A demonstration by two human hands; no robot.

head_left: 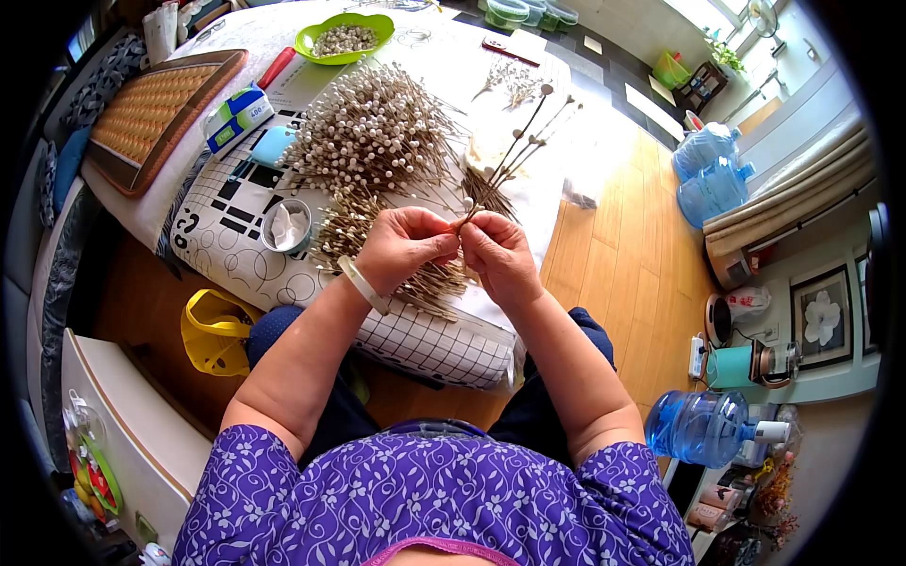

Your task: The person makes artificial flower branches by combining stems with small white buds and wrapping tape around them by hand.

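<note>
My left hand (pixel 406 247), with a pale bracelet on the wrist, pinches at the lower end of a thin brown stem. My right hand (pixel 500 257) grips the same branching stem (pixel 517 141), which rises away from me with small round brown heads at its tips. A small white bead-like tip shows just above the fingers. Under and beyond my hands lie bundles of short twigs (pixel 354 226). Behind them spreads a large heap of stems with white round tips (pixel 373 127). Another twig bundle (pixel 489 193) lies beyond my right hand. The exact contact between the fingertips is hidden.
A green bowl (pixel 304 42) of white beads stands at the back of the table. To the left are a tissue pack (pixel 236 118), a small cup (pixel 267 236) and a woven mat (pixel 160 113). A yellow bag (pixel 203 344) hangs below; water jugs (pixel 698 429) stand right.
</note>
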